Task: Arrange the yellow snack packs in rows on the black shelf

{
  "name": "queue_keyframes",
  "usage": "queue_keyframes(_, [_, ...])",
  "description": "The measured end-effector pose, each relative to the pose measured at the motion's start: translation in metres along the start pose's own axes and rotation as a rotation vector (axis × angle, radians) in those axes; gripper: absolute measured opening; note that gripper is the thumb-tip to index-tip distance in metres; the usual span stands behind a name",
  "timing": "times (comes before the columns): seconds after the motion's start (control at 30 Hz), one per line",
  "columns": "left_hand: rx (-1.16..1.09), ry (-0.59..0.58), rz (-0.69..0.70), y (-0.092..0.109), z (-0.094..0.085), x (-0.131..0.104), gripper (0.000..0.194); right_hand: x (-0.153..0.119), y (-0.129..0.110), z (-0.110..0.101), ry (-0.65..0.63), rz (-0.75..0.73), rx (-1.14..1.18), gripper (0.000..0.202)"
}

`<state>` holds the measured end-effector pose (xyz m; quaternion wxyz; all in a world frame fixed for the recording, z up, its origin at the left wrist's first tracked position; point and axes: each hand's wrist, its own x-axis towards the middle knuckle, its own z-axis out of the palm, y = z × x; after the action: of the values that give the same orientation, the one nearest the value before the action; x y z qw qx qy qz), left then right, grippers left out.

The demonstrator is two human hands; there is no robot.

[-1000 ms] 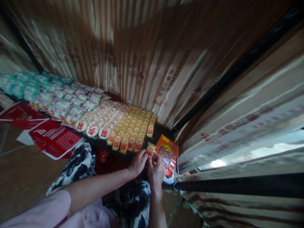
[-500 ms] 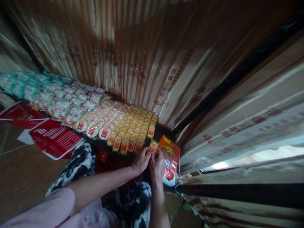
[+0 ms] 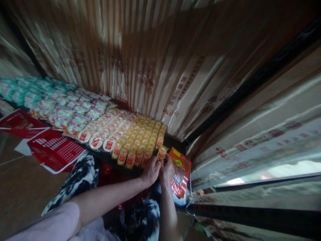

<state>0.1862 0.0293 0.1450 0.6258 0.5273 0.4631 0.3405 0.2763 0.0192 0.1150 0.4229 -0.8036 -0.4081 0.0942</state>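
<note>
My left hand (image 3: 151,171) and my right hand (image 3: 167,170) meet at one small yellow packet (image 3: 162,151) with an orange-red label. Fingers of both hands pinch its lower end, and its top sticks up between them. Rows of similar yellow packets (image 3: 139,137) stand on a dark shelf just beyond and to the left of my hands. Left of those are round pale packets (image 3: 96,141) with red labels. An orange bag (image 3: 181,170) lies right beside my right hand.
White-and-blue snack bags (image 3: 76,124) and green bags (image 3: 18,92) fill the shelf's left part. Red printed bags (image 3: 56,147) hang in front. Pleated curtains (image 3: 150,60) and a dark diagonal bar (image 3: 240,88) rise behind and to the right.
The view has shifted slightly. Both hands have closed in more around the packet's lower end, which they still hold together.
</note>
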Motion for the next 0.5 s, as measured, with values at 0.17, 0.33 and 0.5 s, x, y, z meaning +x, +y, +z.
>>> queue_keyframes(0.17, [-0.011, 0.012, 0.002, 0.000, 0.002, 0.006, 0.023, 0.008, 0.001, 0.006, -0.013, -0.015, -0.004, 0.047])
queue_keyframes(0.33, [0.003, 0.024, 0.033, 0.001, 0.002, 0.009, 0.021, 0.015, 0.004, 0.012, -0.066, -0.016, 0.061, 0.048])
queue_keyframes(0.5, [-0.075, 0.006, 0.014, 0.003, 0.004, 0.014, 0.019, 0.018, 0.000, 0.012, -0.104, 0.001, 0.071, 0.046])
